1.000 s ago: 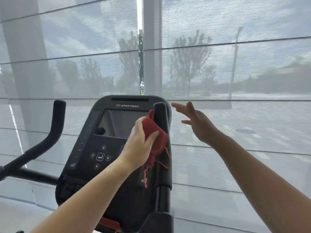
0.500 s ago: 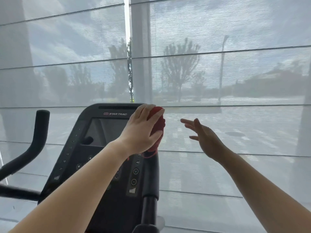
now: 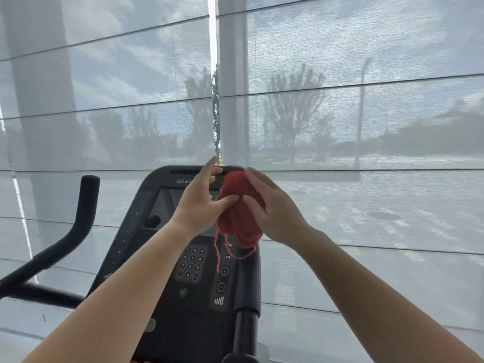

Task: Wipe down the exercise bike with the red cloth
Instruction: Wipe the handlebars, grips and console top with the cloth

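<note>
The red cloth [image 3: 239, 213] is bunched up in front of the exercise bike's black console [image 3: 183, 297], near its upper right corner, with loose red threads dangling below. My left hand [image 3: 201, 203] pinches the cloth's left side with thumb and fingers, the index finger pointing up over the console's top edge. From the right, my right hand [image 3: 272, 208] wraps around the cloth. The console's screen is partly hidden behind my left hand. The right handlebar [image 3: 246, 328] rises below the cloth.
The bike's left handlebar [image 3: 76, 226] curves up at the left. A number keypad [image 3: 192, 263] and level buttons sit on the console below my hands. A wide window with sheer grey blinds [image 3: 340, 100] fills the background just behind the bike.
My right hand has come in from open air on the right and closed on the cloth. The cloth has come off the right handlebar's top, and both hands hold it.
</note>
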The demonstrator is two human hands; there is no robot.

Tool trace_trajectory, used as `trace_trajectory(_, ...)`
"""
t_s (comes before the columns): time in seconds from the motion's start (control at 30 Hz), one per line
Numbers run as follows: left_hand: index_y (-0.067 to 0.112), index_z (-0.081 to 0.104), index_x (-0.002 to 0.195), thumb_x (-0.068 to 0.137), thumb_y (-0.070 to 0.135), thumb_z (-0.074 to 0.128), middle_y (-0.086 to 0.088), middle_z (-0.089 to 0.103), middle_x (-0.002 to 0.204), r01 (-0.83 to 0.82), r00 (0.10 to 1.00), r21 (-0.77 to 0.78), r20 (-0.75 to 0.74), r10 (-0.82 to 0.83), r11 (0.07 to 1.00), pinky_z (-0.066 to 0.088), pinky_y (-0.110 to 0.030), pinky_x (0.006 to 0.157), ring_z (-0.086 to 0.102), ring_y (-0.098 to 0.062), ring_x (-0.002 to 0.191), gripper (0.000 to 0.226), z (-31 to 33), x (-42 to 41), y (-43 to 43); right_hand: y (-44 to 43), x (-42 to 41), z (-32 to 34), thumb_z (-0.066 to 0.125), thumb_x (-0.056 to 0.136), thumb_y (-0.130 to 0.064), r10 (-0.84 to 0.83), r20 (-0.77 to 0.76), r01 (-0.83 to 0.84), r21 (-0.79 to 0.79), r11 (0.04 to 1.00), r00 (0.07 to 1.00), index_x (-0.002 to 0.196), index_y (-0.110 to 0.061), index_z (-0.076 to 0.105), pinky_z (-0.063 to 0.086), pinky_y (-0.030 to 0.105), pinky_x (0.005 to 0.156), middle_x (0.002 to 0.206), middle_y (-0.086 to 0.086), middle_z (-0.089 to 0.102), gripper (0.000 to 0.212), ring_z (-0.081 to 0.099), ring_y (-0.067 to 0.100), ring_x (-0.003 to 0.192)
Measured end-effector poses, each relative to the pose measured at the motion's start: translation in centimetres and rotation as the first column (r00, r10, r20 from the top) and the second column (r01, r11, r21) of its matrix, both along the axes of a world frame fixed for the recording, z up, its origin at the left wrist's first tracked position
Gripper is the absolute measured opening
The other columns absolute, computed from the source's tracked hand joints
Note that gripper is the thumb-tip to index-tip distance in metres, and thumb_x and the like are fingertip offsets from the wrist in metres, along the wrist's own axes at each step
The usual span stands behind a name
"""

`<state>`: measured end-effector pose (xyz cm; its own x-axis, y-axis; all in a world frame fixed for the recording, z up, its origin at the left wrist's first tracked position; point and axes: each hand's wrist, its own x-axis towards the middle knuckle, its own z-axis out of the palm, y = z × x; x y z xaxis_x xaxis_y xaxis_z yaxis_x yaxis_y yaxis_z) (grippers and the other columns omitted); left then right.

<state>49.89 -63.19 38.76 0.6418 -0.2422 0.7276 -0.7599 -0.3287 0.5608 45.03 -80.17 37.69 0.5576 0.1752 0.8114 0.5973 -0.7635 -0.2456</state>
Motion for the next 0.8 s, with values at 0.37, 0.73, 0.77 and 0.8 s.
trace_trajectory(0.37,0.034,0.041,0.136,0.083,0.062,0.03,0.022,0.056,0.122,0.161,0.975,-0.067,-0.144,-0.169,0.985,0.039,-0.037,0.102,0.05,0.0,0.118,0.061,0.3,0.3,1.0,0.5,1.3,-4.2,0.038,0.098,-0.027,0.108,-0.142,-0.06,0.31,0.949,0.984,0.127,-0.02,0.044,0.04,0.027,0.094,0.119,-0.004,0.054,0.031,0.052,0.013,0.11)
trace_trajectory(0.73,0.031,0.054,0.123,0.083,0.064,0.016,0.015,0.063,0.117,0.236,0.957,-0.113,-0.146,-0.251,0.965,0.042,-0.026,0.086,0.055,0.0,0.112,0.065,1.6,0.7,-0.9,1.4,1.5,-4.2,0.028,0.098,-0.041,0.131,-0.158,-0.078,0.305,0.949,0.979,0.122,-0.024,0.046,0.046,0.029,0.086,0.109,-0.008,0.058,0.034,0.055,0.004,0.098)
trace_trajectory(0.77,0.029,0.055,0.123,0.083,0.063,0.015,0.014,0.064,0.116,0.24,0.956,-0.093,-0.15,-0.252,0.966,0.042,-0.025,0.086,0.055,-0.001,0.112,0.066,1.4,0.8,-1.2,1.2,1.1,-5.4,0.028,0.097,-0.044,0.159,-0.188,-0.093,0.32,0.943,0.969,0.116,-0.026,0.048,0.046,0.026,0.082,0.102,-0.011,0.059,0.033,0.056,0.001,0.092)
trace_trajectory(0.8,0.028,0.055,0.124,0.084,0.063,0.014,0.014,0.064,0.116,0.241,0.957,-0.081,-0.147,-0.251,0.967,0.041,-0.025,0.087,0.055,-0.001,0.112,0.067,1.1,0.9,-1.5,0.9,0.8,-6.4,0.028,0.096,-0.046,0.188,-0.228,-0.106,0.329,0.938,0.955,0.11,-0.029,0.049,0.045,0.023,0.078,0.097,-0.014,0.059,0.03,0.056,-0.002,0.088)
